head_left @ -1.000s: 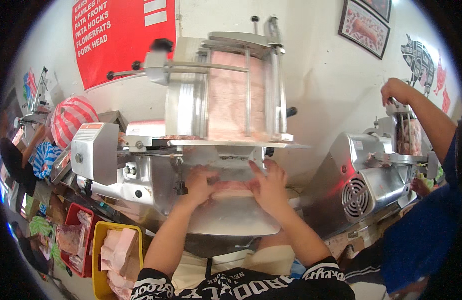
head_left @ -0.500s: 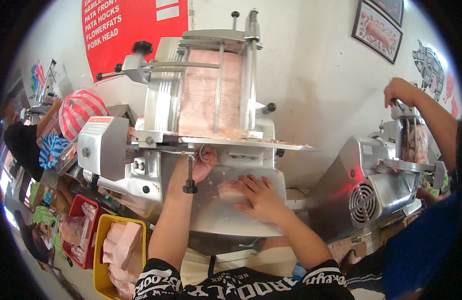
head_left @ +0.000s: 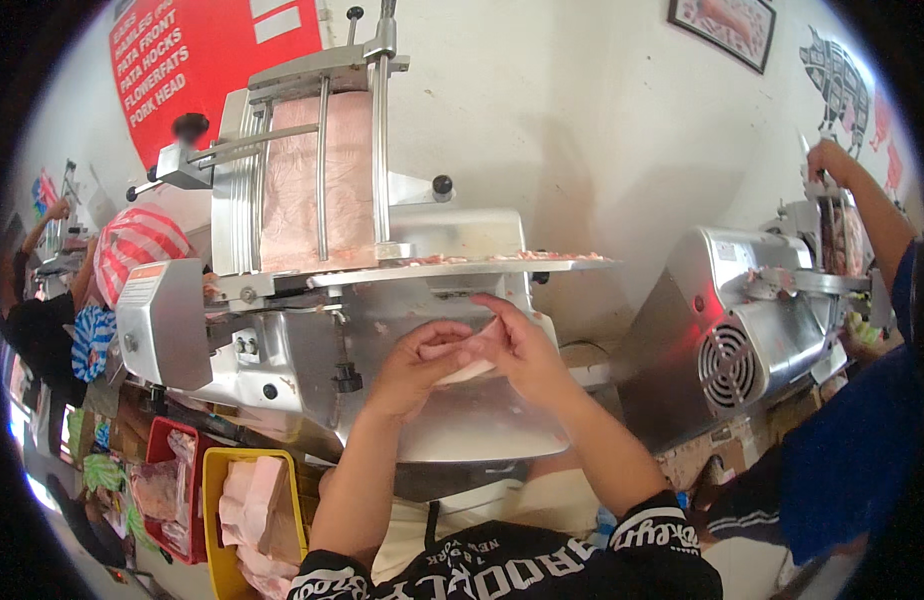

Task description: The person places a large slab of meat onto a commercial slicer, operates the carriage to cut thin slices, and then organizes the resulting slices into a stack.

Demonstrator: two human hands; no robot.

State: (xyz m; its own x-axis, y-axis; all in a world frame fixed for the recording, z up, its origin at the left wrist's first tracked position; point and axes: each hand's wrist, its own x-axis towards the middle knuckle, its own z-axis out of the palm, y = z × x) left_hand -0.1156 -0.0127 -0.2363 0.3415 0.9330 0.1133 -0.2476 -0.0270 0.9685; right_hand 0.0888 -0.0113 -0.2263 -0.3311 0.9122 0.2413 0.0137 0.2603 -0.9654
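Observation:
Both my hands are closed around a small stack of pale pink meat slices (head_left: 469,371), held over the metal tray (head_left: 482,430) of a meat slicer (head_left: 162,320). My left hand (head_left: 407,375) grips the stack's left side with curled fingers. On the opposite side, my right hand (head_left: 527,350) pinches it, its index finger extended along the top. Above and to the left, a large pale slab of meat (head_left: 294,190) stands in the slicer's carriage behind metal rods. Scraps of meat (head_left: 522,257) lie along the flat plate in front of the slab.
A yellow crate (head_left: 212,500) and a red crate (head_left: 157,440), both with meat, stand at lower left. To the right is another slicer (head_left: 732,280), with a co-worker's arm (head_left: 877,215) over it. More people and striped plastic bags (head_left: 132,250) are at the far left.
My left hand has come out from beneath the slicer's plate to join my right. The slices that lay under my right hand are now lifted off the tray. The carriage appears further left.

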